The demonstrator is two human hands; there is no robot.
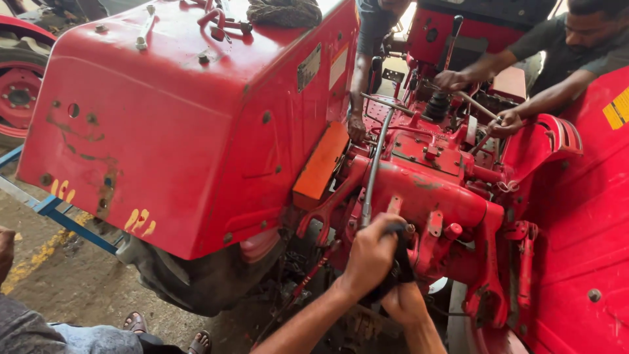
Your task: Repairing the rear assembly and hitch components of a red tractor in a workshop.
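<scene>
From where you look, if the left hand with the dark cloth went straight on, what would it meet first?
Probably the red housing just beyond the left hand and its dark cloth; depth is unclear.

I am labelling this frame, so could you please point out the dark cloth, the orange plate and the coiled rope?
dark cloth [401, 262], head view, on the fold below the left hand [371, 254].
orange plate [321, 165], head view, on its flat face.
coiled rope [284, 12], head view, on the coil's middle.
</scene>
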